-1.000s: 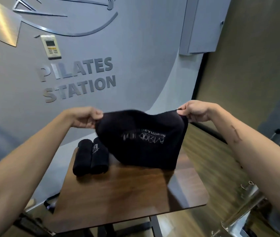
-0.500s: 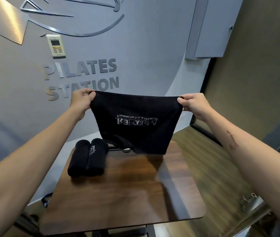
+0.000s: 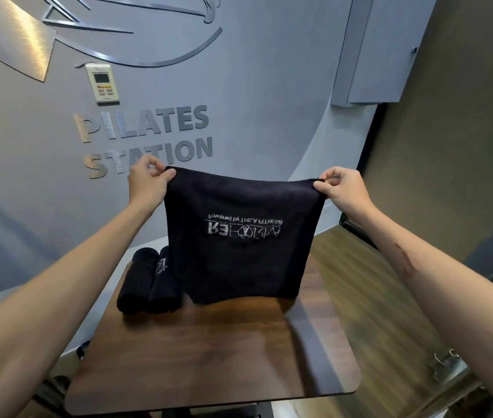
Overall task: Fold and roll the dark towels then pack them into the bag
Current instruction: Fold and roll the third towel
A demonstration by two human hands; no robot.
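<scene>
Hands hold a dark towel (image 3: 239,236) up by its top corners above a wooden table (image 3: 209,357): the left hand (image 3: 146,182) pinches the left corner, the right hand (image 3: 344,188) pinches the right one. Upside-down white lettering shows on the hanging cloth, whose lower edge reaches the tabletop. Two rolled dark towels (image 3: 149,282) lie side by side, touching, on the table just left of it.

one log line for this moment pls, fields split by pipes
phase: fold | left hand: pinches top corner of dark towel | right hand: pinches other corner | towel: hanging above table | rolled towels: two on table
</scene>
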